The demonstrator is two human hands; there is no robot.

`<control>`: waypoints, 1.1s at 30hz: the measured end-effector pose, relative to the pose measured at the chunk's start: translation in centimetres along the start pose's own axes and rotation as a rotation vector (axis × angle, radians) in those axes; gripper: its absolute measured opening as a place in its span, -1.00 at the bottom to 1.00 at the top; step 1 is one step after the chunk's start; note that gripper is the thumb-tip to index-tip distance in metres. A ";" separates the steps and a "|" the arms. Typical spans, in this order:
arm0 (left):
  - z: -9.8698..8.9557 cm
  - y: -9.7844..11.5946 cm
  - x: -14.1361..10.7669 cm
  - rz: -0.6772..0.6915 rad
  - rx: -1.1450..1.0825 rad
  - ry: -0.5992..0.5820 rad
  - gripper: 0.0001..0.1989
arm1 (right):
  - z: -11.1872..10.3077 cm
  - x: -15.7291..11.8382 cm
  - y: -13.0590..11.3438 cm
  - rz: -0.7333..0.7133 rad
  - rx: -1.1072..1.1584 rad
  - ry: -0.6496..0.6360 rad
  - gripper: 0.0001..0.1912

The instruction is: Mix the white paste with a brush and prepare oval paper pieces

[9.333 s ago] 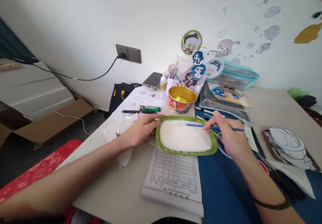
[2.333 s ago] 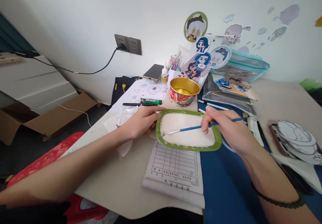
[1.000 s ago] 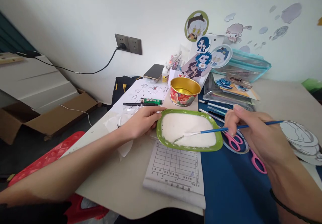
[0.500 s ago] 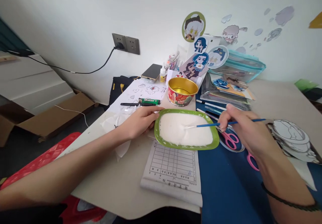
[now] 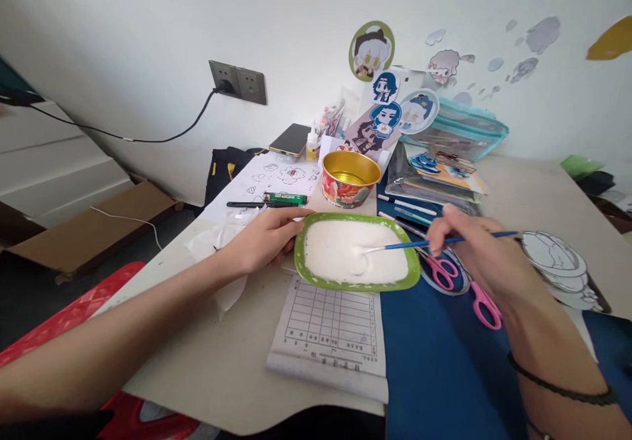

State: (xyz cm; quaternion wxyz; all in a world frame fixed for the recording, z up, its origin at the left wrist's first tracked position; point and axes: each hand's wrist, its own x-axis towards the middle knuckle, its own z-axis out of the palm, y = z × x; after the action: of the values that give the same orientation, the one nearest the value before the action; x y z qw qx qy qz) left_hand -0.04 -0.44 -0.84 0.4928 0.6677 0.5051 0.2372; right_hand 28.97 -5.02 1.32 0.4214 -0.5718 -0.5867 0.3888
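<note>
My left hand [image 5: 269, 238] grips the left rim of a green dish [image 5: 300, 255], thumb on the edge and the other fingers partly hidden beneath. A white substance [image 5: 330, 249] fills the dish; whether it is liquid or paste I cannot tell. My right hand [image 5: 469, 246] is closed around a thin blue paintbrush [image 5: 409, 245], which lies nearly level. Its pale bristles touch the white surface right of the middle, where a curved ripple shows. Under the dish's near side lies a form pad [image 5: 330, 334] with a printed grid.
Behind the dish stands a gold-lined paper bowl [image 5: 350, 180]. Pink-handled scissors [image 5: 486, 305] and several pens [image 5: 407, 204] lie to the right, with paper cutouts [image 5: 553, 259] beyond. Crumpled clear plastic [image 5: 217, 239] sits by my left hand. A black marker [image 5: 254, 204] and a phone [image 5: 290, 140] are further back.
The brush tip has shifted slightly within the white substance, and a curved ripple now shows below it. The whole view has swung a little to the right; both hands keep their holds.
</note>
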 end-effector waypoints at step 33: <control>-0.3 -0.1 -0.1 0.050 0.084 -0.003 -0.57 | 2.0 -6.3 -2.4 0.023 -0.274 0.323 -0.51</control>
State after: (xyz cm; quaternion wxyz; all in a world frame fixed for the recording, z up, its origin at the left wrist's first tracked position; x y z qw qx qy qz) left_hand -0.35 -0.42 -0.74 0.4593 0.7004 0.4969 0.2269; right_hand 26.18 -11.39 2.60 0.4241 -0.6853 -0.5521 0.2135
